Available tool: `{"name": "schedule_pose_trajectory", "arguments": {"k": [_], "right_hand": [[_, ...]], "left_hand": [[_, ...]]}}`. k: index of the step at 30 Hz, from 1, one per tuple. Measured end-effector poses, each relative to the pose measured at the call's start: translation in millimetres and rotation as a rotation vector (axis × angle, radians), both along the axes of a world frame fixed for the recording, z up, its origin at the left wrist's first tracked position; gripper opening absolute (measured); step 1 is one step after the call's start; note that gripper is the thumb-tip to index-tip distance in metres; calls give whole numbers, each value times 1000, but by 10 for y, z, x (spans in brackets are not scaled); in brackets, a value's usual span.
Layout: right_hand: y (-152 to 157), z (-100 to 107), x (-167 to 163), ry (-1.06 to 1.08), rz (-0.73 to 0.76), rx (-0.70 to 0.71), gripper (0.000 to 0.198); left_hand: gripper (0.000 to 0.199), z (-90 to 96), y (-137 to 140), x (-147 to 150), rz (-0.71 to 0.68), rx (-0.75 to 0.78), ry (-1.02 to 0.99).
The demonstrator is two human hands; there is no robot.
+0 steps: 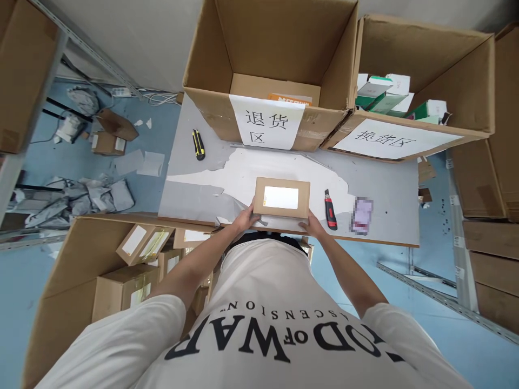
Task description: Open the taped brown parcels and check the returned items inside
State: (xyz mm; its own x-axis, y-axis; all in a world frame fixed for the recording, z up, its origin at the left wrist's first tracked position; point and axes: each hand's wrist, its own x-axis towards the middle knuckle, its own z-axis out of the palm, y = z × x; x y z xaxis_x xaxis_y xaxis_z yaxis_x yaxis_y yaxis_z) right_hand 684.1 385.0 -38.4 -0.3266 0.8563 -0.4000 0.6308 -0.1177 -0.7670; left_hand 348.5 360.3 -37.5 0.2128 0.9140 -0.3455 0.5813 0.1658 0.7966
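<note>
A small brown cardboard box (pixel 283 212) with a white label on top is held at the near edge of the table. My left hand (pixel 245 217) grips its left near corner, the fingers partly hidden against the side. Around the right near corner closes my right hand (pixel 311 223), its thumb and fingers pressed to the cardboard. Just right of the box lies a red and black utility knife (pixel 330 209), its blade end pointing away from me. Beyond that is a blurred pinkish-purple rectangular item (pixel 362 215).
A yellow and black utility knife (pixel 198 144) lies at the table's left. Two large open cartons, one labelled (pixel 267 122) and another (pixel 373 141) holding green-white boxes, stand along the far side. A big carton (pixel 60 270) of parcels sits at my left. Shelving flanks both sides.
</note>
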Motion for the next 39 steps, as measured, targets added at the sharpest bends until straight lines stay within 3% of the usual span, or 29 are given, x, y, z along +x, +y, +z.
{"name": "schedule_pose_trajectory", "arguments": {"k": [6, 11, 17, 21, 27, 34, 37, 39], "right_hand": [[-63, -4, -111, -38, -156, -24, 58], [80, 258, -48, 23, -51, -42, 54], [361, 705, 30, -2, 101, -141, 42], [569, 844, 68, -54, 143, -215, 31], [775, 833, 53, -40, 99, -334, 48], [741, 799, 59, -107, 58, -315, 47], [714, 805, 44, -129, 54, -307, 47], [698, 808, 29, -137, 43, -302, 47]], "left_hand": [[65, 69, -1, 99, 67, -37, 33], [58, 287, 128, -12, -20, -6, 153], [54, 727, 351, -123, -63, 50, 254], [57, 949, 523, -86, -86, 8, 325], [55, 915, 666, 5, 6, -5, 371], [65, 874, 502, 96, 197, -11, 368], [64, 871, 302, 248, 239, 172, 401], [57, 853, 141, 390, 70, 389, 407]]}}
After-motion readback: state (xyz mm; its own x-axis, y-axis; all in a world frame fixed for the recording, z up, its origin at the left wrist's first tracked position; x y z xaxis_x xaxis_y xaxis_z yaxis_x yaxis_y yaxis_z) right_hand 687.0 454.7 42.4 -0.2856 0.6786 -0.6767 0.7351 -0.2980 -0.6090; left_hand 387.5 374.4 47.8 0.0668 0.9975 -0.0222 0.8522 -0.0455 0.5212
